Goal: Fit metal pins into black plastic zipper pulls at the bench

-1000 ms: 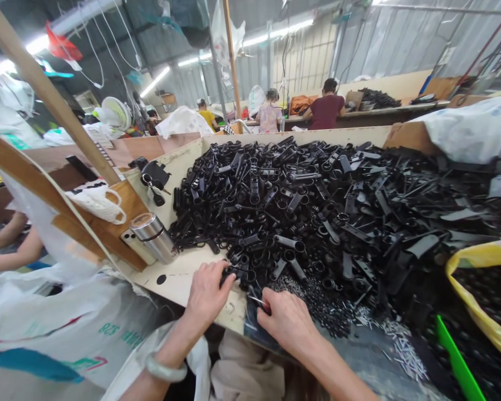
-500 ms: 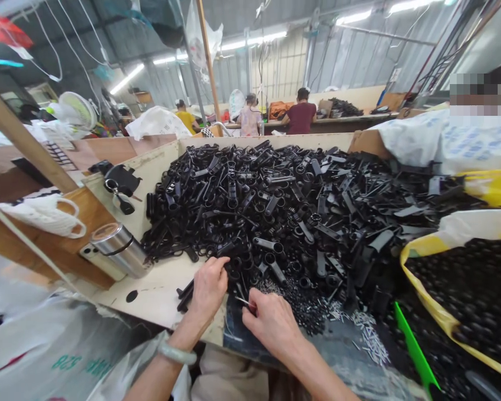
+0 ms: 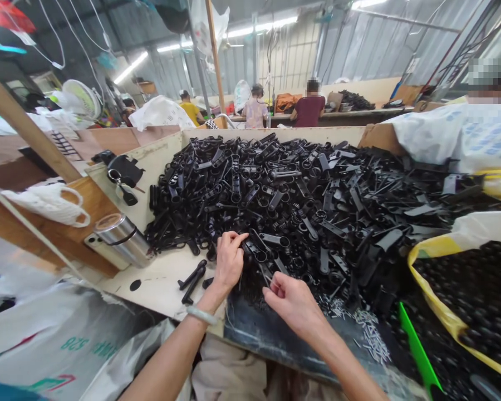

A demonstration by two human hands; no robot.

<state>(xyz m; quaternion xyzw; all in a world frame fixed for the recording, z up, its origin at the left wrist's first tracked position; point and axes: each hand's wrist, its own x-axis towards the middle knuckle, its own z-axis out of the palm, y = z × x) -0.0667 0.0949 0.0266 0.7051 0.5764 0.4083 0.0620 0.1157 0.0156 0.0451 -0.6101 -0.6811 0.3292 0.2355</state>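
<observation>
My left hand [image 3: 229, 260], with a pale bangle on the wrist, is at the near edge of a heap of black plastic parts [image 3: 275, 189]. Its fingers are closed at one end of a long black plastic part [image 3: 256, 246] with a ring at its end; the hand hides part of the grip. Lower and to the right, my right hand [image 3: 291, 298] pinches a thin metal tool [image 3: 266, 275], its tip pointing up and left toward that part. Two black handle-like pieces [image 3: 192, 281] lie on the pale board left of my left hand.
Small silver pins [image 3: 371, 334] are scattered right of my right hand. A yellow-edged bag [image 3: 426, 289] of black pieces and a green strip [image 3: 413, 345] stand at the right. A steel flask [image 3: 125, 239] and keys [image 3: 125, 192] are at the left. Other people [image 3: 309, 108] sit behind.
Both hands have moved up and to the right, toward the heap. My left hand has left the two black pieces, which now lie fully visible. The view has shifted slightly.
</observation>
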